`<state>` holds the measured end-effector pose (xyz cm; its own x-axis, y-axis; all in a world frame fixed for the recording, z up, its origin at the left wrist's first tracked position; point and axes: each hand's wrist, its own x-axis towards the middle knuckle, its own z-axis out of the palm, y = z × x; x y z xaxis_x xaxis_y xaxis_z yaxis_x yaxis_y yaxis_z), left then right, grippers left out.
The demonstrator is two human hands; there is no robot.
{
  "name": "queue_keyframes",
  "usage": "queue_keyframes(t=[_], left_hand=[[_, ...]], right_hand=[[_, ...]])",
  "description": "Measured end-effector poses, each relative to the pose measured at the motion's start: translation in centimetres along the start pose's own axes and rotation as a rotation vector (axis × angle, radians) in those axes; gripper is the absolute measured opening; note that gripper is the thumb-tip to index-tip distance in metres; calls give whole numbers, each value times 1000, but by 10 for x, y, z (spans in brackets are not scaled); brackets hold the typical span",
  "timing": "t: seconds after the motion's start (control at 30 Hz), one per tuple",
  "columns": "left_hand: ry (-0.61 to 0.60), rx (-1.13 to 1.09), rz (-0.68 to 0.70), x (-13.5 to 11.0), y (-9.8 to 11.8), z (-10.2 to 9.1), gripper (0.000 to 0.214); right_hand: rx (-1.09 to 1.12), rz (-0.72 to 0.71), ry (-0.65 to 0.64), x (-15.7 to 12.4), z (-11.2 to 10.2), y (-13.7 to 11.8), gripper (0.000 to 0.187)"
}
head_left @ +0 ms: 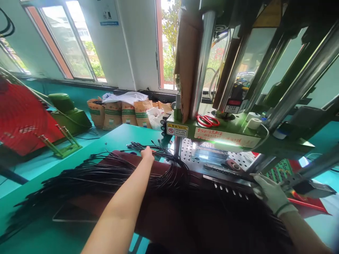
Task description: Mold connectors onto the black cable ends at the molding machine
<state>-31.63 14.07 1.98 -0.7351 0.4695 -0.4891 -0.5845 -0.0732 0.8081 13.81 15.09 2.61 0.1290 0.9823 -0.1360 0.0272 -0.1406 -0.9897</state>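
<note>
My left hand [147, 154], bare, reaches far forward over a large bundle of thin black cables [106, 174] lying on a dark red cloth [164, 215]. Its fingers are closed on the plug ends of the cables [159, 150] near the machine's column. My right hand [270, 193], in a white glove, rests at the right end of a dark metal mould bar [227, 180] under the green press [227, 132]. Its fingers curl round the bar's end. Several cable ends stick out of the bar's front.
Red scissors [208, 120] and rolls of white tape [254, 120] lie on the press's ledge. A red cable reel [23, 120] stands at left on the teal table [34, 165]. Paper sacks [127, 113] line the wall under the windows.
</note>
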Motion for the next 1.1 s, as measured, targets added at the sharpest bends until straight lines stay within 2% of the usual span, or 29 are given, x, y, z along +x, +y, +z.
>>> queue_keyframes(t=[0.03,0.1,0.17,0.2,0.3,0.4,0.5,0.57,0.6,0.7,0.77,0.87,0.93,1.0,1.1], left_hand=[[-11,56,1,3,-4,0,29],[-64,168,3,6,-6,-2,28],[-135,275,-2,5,-4,-6,31],[-169,328,-9,5,-2,-8,34],[-262,493,-25,-1,6,-14,40],[-344,601,37,-17,14,-20,31],[-459,651,199,-57,13,-29,24],[-640,719,323,-98,4,-37,23],[-762,772,325,-121,-4,-42,24],[-1190,954,183,-183,-41,-55,19],[-1357,998,151,-212,-73,-60,22],[-1377,973,90,-233,-119,-58,30],[-1360,928,-45,-240,-140,-52,36],[-1307,846,-206,-246,-150,-46,42],[-1181,618,-453,-258,-152,-38,44]], right_hand=[[-108,-13,-62,1,-3,0,39],[-514,-73,-182,3,-8,0,39],[-938,-153,-246,7,-7,-1,34],[-1074,-183,-256,10,-5,-1,31],[-1274,-271,-273,17,5,-3,26],[-1474,-295,-278,17,14,-5,25],[-1611,-340,-268,6,15,-11,28],[-1667,-397,-311,-6,12,-15,30],[-1688,-423,-355,-12,10,-16,30],[-1739,-473,-474,-25,6,-16,32],[-1763,-486,-493,-29,5,-14,35],[-1767,-473,-506,-27,5,-17,37],[-1752,-452,-518,-23,6,-25,37],[-1735,-411,-513,-19,8,-35,35],[-1692,-354,-485,-14,15,-49,32]])
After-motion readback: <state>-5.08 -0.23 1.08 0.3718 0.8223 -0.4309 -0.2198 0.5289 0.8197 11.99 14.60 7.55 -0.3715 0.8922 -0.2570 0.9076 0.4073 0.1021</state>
